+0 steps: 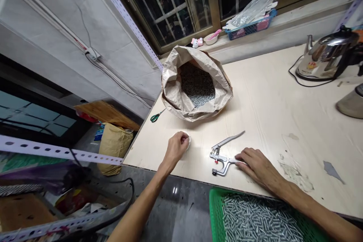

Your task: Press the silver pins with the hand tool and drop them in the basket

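My left hand (176,148) is closed over a small round white thing (187,140) on the pale wooden table (272,106), near its front left corner. My right hand (256,164) lies on the table with its fingers on the lower handle of a metal plier-like hand press (222,155), which rests flat with its upper lever pointing up to the right. A brown paper sack (195,83) with its mouth rolled open stands behind them, filled with small dark metal pieces.
A green crate (215,211) of silvery metal pieces sits below the table's front edge. Green-handled scissors (157,116) lie at the left edge. An electric kettle (329,58) with its cord stands at the far right. A blue basket (251,26) rests on the windowsill.
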{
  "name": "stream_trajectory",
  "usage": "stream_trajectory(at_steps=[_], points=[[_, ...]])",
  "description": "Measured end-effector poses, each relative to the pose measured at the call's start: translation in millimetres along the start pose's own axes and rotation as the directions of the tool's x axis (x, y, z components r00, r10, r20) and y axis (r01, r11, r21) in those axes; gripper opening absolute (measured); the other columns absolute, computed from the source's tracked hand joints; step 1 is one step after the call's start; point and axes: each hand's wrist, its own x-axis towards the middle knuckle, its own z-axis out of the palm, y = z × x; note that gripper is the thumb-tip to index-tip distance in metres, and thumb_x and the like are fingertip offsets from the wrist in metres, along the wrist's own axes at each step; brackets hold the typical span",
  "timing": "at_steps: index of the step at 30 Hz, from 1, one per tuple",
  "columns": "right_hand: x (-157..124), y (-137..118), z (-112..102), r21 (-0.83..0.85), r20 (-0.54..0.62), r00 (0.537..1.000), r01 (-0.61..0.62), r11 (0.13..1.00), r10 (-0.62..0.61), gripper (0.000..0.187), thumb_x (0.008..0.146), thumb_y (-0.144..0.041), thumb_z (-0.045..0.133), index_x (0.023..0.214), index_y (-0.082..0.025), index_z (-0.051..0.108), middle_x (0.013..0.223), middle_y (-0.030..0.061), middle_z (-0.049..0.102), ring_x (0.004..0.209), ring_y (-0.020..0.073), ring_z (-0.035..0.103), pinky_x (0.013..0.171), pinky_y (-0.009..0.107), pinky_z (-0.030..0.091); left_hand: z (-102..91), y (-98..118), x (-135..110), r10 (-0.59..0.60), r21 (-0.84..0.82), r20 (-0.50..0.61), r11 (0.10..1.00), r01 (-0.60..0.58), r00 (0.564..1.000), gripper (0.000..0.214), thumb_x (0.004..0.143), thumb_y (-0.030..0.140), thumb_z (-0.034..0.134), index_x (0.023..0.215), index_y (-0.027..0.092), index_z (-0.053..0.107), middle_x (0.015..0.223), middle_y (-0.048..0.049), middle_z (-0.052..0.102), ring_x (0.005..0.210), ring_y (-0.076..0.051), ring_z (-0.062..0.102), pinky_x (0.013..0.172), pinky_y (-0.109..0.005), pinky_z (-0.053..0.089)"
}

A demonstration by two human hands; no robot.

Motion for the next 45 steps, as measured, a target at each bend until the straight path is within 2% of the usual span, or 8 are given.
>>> stream_trajectory(at_steps=[5, 10, 12, 19, 24, 30, 38, 45], points=[[4.3, -5.8, -7.4, -0.014, 0.071, 0.997, -0.013, 1.0, 0.014, 0.02, 0.093, -0.035, 0.049, 0.101, -0.02, 0.06, 0.09, 0.0058, 0.06, 0.084, 0.0196, 0.055, 0.072, 0.034, 0.04, 36.7, 20.5, -42.7, -0.15, -0.465, 0.3, 0.84, 0.281, 0.942, 0.029, 0.075, 0.031, 0.057, 0.097, 0.012, 0.063, 0.06, 0.0046, 0.053, 0.048, -0.009, 0.05, 0.048, -0.022, 0.043], [6.6, -8.6, -7.1, -0.053, 0.112, 0.994, 0.004, 0.999, 0.002, 0.013, 0.092, -0.026, 0.051, 0.097, -0.019, 0.06, 0.089, 0.0051, 0.06, 0.081, 0.0184, 0.053, 0.072, 0.032, 0.038, 55.7, 25.2, -51.9, -0.252, -0.627, 0.529, 0.527, 0.573, 0.81, 0.041, 0.062, 0.04, 0.074, 0.087, 0.01, 0.063, 0.06, 0.0007, 0.061, 0.051, -0.009, 0.055, 0.056, -0.025, 0.049], [7.4, -8.0, -5.2, -0.075, 0.115, 0.993, 0.008, 0.997, 0.001, 0.011, 0.092, -0.022, 0.05, 0.091, -0.017, 0.06, 0.086, 0.0049, 0.059, 0.078, 0.0174, 0.053, 0.07, 0.031, 0.037, 58.0, 25.7, -51.5, -0.261, -0.647, 0.535, 0.484, 0.589, 0.803, 0.044, 0.058, 0.044, 0.078, 0.082, 0.01, 0.064, 0.061, -0.0014, 0.064, 0.053, -0.01, 0.057, 0.059, -0.025, 0.049], [8.1, -9.1, 0.2, -0.256, 0.025, 0.991, 0.134, 0.957, -0.132, 0.021, 0.094, -0.016, 0.041, 0.077, -0.017, 0.054, 0.077, 0.0038, 0.056, 0.071, 0.017, 0.045, 0.065, 0.032, 0.031, 63.9, 32.7, -54.8, -0.301, -0.547, 0.348, 0.704, 0.453, 0.888, 0.039, 0.058, 0.048, 0.075, 0.07, 0.012, 0.07, 0.065, -0.0031, 0.066, 0.06, -0.013, 0.057, 0.055, -0.023, 0.042], [5.4, -13.4, -5.0, -0.343, -0.006, 0.969, 0.232, 0.91, -0.249, 0.026, 0.095, -0.01, 0.035, 0.082, -0.018, 0.056, 0.075, 0.0039, 0.055, 0.072, 0.0181, 0.041, 0.066, 0.033, 0.029, 65.2, 38.4, -60.8, -0.254, -0.497, 0.289, 0.784, 0.372, 0.923, 0.032, 0.066, 0.045, 0.07, 0.071, 0.014, 0.072, 0.071, -0.0042, 0.068, 0.07, -0.017, 0.061, 0.066, -0.026, 0.045], [3.9, -14.7, -6.9, -0.382, -0.002, 0.967, 0.235, 0.894, -0.255, 0.028, 0.096, -0.011, 0.035, 0.082, -0.021, 0.057, 0.076, 0.0026, 0.057, 0.073, 0.0182, 0.041, 0.068, 0.034, 0.028, 68.3, 40.7, -68.2, -0.167, -0.464, 0.232, 0.847, 0.26, 0.958, 0.023, 0.073, 0.04, 0.066, 0.071, 0.017, 0.073, 0.075, -0.0039, 0.069, 0.075, -0.018, 0.063, 0.072, -0.027, 0.046], [3.8, -15.6, -8.6, -0.381, 0.01, 0.976, 0.205, 0.902, -0.217, 0.029, 0.096, -0.011, 0.034, 0.084, -0.023, 0.058, 0.075, 0.0013, 0.057, 0.073, 0.0179, 0.043, 0.069, 0.036, 0.026, 71.4, 41.4, -64.3, -0.114, -0.424, 0.221, 0.883, 0.2, 0.969, 0.023, 0.072, 0.04, 0.067, 0.069, 0.018, 0.073, 0.07, -0.003, 0.067, 0.068, -0.016, 0.061, 0.064, -0.026, 0.046], [2.1, -14.7, -7.1, -0.408, 0.006, 0.963, 0.249, 0.878, -0.27, 0.027, 0.094, -0.009, 0.037, 0.082, -0.021, 0.057, 0.077, 0.0017, 0.058, 0.073, 0.0177, 0.042, 0.071, 0.036, 0.027, 72.9, 34.5, -62.0, -0.121, -0.4, 0.347, 0.878, 0.263, 0.93, 0.028, 0.07, 0.043, 0.066, 0.071, 0.016, 0.074, 0.073, -0.006, 0.069, 0.066, -0.017, 0.061, 0.062, -0.026, 0.045]])
